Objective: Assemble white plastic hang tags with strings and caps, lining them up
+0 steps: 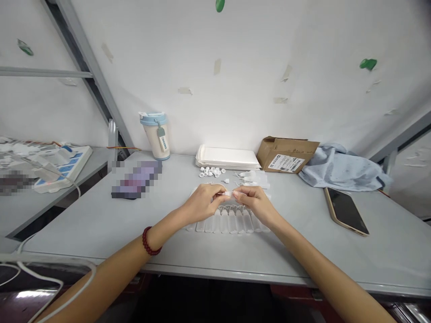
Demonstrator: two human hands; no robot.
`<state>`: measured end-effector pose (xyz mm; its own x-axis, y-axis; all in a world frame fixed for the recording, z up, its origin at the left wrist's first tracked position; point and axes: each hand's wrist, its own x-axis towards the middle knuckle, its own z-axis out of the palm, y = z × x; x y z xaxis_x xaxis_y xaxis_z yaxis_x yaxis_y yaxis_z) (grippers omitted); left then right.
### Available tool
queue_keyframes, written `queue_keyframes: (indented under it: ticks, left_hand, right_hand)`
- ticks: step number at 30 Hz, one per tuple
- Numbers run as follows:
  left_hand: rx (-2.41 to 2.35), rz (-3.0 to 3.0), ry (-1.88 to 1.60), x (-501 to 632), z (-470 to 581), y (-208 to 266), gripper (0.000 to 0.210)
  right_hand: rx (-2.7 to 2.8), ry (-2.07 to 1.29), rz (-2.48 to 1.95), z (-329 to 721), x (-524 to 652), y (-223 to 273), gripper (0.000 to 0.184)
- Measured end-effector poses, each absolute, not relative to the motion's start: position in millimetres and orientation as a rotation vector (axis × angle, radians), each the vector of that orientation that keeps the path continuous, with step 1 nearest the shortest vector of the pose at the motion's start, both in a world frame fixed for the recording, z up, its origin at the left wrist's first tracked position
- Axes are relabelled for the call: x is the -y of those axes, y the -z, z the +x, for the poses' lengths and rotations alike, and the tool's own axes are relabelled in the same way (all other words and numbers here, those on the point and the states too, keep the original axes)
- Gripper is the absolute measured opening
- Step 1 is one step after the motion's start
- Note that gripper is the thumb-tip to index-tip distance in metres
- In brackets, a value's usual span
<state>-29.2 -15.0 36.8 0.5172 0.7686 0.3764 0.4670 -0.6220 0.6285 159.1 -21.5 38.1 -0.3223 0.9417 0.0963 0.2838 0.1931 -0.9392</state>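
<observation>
My left hand [202,202] pinches a small white cap-like piece [228,194] between thumb and forefinger. From the other side, the fingertips of my right hand [257,204] close on its opposite end, so the two hands nearly meet. Fine detail of the piece is hidden by the fingers. Just below lies a row of translucent white bottle-shaped pieces [232,222] with thin white loops at their tops. Beyond my hands are several loose white caps [210,172] in a heap. White pieces with thin tips [249,178] lie to the right of that heap.
A stack of white flat packs [229,157] and an open cardboard box [286,154] stand against the wall. Right of them are a blue cloth [343,168] and a phone [346,211]. A lidded cup [157,137] and a blurred purple object [136,180] occupy the left.
</observation>
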Motion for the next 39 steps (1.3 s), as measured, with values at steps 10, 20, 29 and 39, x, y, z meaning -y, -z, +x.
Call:
queue_keyframes:
  ticks: [10,20,29,39]
  left_hand:
    - [-1.026,2.030,-0.779,12,-29,-42,0.029]
    - [-0.953,1.813,-0.756,11,-29,-42,0.039]
    - [-1.023,1.979,-0.797,14,-28,-39,0.035]
    - [-1.097,2.273,-0.687,-37,-24,-43,0.022]
  right_hand:
    - [1.784,-0.944,-1.219,154,22,-34,0.036]
    - [1.922,-0.670,-1.134,156,23,-33,0.031]
    - [1.935,-0.808,-1.137,158,20,-32,0.036]
    - [1.928,-0.390,-1.334,182,-24,-26,0.035]
